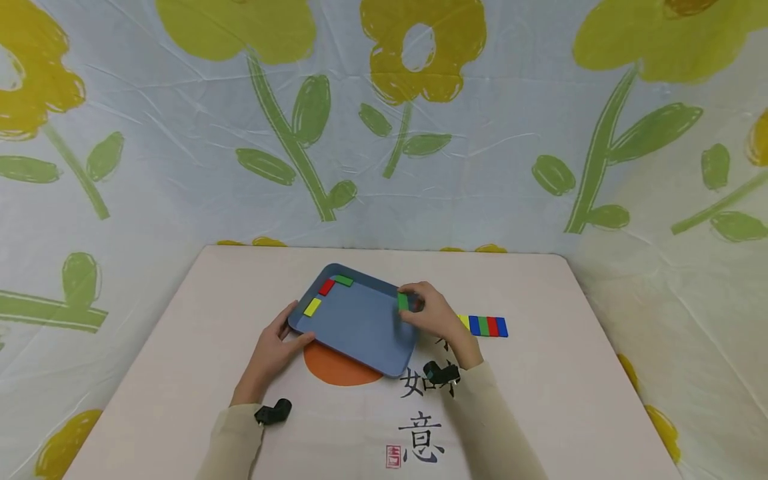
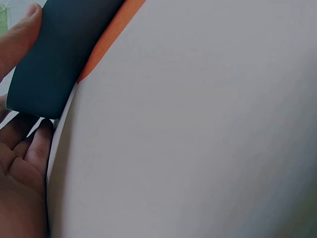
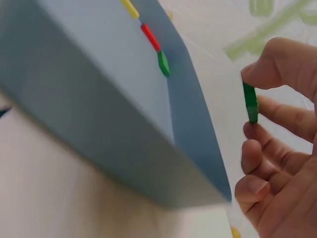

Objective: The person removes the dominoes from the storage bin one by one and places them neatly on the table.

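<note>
A blue-grey rectangular tray [image 1: 360, 327] lies at an angle to the table's edges. My left hand [image 1: 273, 352] grips its left corner, thumb at the front rim and the other fingers around the outside; the left wrist view shows the tray's dark side wall [image 2: 62, 54] between thumb and fingers. Between thumb and fingertips, my right hand [image 1: 437, 315] pinches a green tile [image 1: 403, 302] by its ends near the tray's right end. Along the tray's left side lie a yellow tile [image 1: 312, 307], a red tile [image 1: 327, 287] and, at the far corner, another green tile [image 1: 345, 281].
Right of the tray, partly behind my right wrist, a row of several coloured tiles [image 1: 492, 326] lies side by side. The pale table cover [image 1: 528, 400] bears black characters and an orange disc [image 1: 342, 367] partly under the tray. Flower-printed cloth [image 1: 480, 187] hangs around the table.
</note>
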Demonstrator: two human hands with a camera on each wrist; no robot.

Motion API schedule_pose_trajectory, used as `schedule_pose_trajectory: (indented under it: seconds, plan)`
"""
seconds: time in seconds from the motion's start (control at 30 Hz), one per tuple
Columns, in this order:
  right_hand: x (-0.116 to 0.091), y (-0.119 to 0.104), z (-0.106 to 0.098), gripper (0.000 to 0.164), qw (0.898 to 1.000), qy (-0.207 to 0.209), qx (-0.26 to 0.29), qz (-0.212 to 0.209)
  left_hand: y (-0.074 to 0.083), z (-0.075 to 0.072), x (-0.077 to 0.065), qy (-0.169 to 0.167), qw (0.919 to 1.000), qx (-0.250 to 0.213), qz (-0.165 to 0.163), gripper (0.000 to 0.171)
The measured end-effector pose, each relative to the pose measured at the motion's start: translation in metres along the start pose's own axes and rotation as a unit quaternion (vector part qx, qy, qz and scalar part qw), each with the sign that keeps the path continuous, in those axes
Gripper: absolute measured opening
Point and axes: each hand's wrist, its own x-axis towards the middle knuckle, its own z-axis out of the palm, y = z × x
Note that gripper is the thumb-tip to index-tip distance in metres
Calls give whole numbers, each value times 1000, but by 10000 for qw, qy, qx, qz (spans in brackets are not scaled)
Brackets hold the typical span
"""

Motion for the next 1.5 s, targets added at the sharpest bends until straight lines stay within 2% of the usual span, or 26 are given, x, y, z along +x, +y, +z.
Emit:
schedule_pose_trajectory:
  seconds: [0.23, 0.43, 0.67, 0.87, 1.2, 1.5]
  plan:
    - [-28, 16, -22, 48, 9987, 403, 247, 193, 0, -3, 0, -24, 10000, 25, 5, 93]
    - [-53, 35, -38, 49, 9952, 839, 245, 452, -1, -1, 1, -39, 10000, -70, 29, 92]
    - [-84, 60, -58, 46, 9896, 1100, -156, 912, 0, 0, 0, -37, 10000, -48, 33, 91]
    - [-107, 78, -76, 47, 9833, 1126, -532, 1329, 0, 0, -1, -66, 10000, -52, 12, 91]
    - [-120, 94, -104, 49, 9814, 1024, -933, 1333, 0, -1, 0, -73, 10000, -54, -40, 93]
    - [-121, 109, -118, 49, 9822, 780, -1217, 1203, -2, -1, 0, -59, 10000, -38, -14, 93]
